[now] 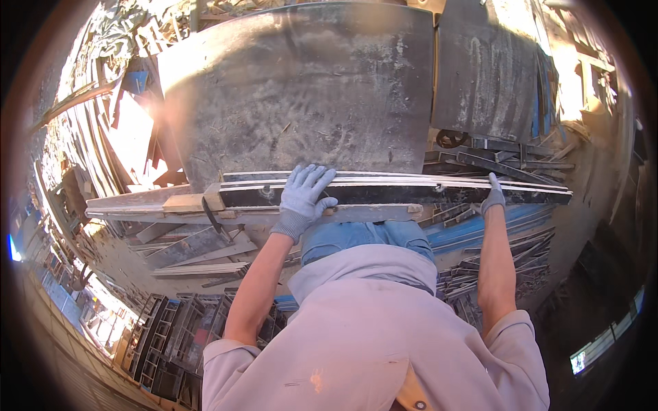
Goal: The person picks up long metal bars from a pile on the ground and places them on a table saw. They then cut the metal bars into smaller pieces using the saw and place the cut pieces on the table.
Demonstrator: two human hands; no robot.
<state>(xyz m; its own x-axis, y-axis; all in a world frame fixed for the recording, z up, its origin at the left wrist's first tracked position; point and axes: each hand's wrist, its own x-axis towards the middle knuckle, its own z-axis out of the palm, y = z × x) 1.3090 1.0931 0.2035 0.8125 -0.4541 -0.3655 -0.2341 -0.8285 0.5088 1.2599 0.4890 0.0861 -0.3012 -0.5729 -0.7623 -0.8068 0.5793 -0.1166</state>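
Note:
Several long, dark-faced plywood strips [380,194] with pale edges lie together along the near edge of a large dark panel tabletop [308,97]. My left hand [307,198], in a grey knit glove, rests on top of the strips with its fingers spread over them and its thumb over the near face. Towards their right end, my right hand [492,198], also gloved, grips the strips from the near side, thumb and fingers on either side. A wooden block [183,203] is at the left end of the strips, on the bench edge.
A second dark panel [483,77] stands at the right of the tabletop. Offcuts [514,162] are piled under it. Blue-faced strips [478,231] lie low to my right, more boards [193,246] low to my left. Scrap wood [103,128] is heaped at the far left.

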